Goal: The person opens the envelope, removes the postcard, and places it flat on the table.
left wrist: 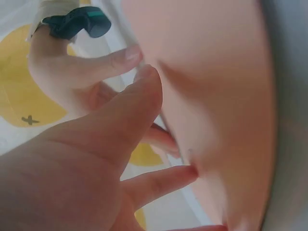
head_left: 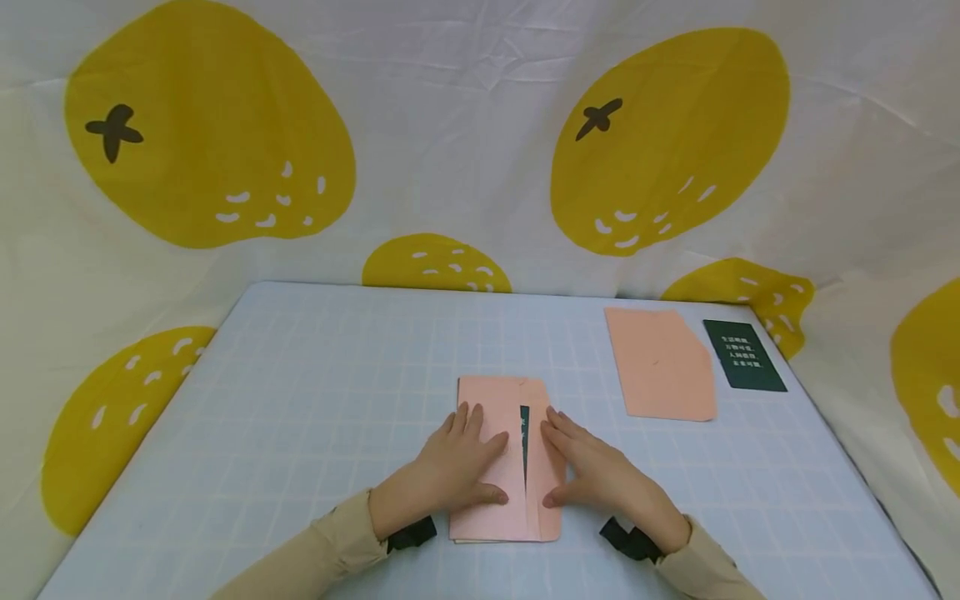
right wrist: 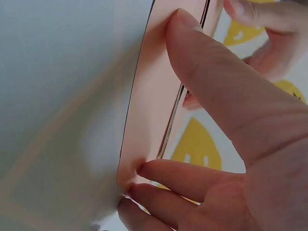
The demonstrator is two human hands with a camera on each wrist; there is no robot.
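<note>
A pink folded paper piece [head_left: 491, 523], envelope-like, lies at the front middle of the table. Through a narrow wedge-shaped gap between its flaps shows a dark green card [head_left: 524, 429] with white characters. On the larger left part my left hand [head_left: 456, 467] rests with fingers spread and thumb out to the side. My right hand [head_left: 596, 467] touches the right flap, its fingertips at the upper right edge and its thumb lower down. In the right wrist view, the thumb and fingers of the right hand [right wrist: 216, 96] lie along the flap [right wrist: 149, 96]. Most of the card is hidden.
At the back right lies another pink paper piece [head_left: 660, 362] with a cut-off corner. Beside it is a dark green card [head_left: 745, 356] with white characters, near the table's right edge. A curtain with yellow fruit prints [head_left: 667, 142] stands behind the pale checked table [head_left: 337, 358].
</note>
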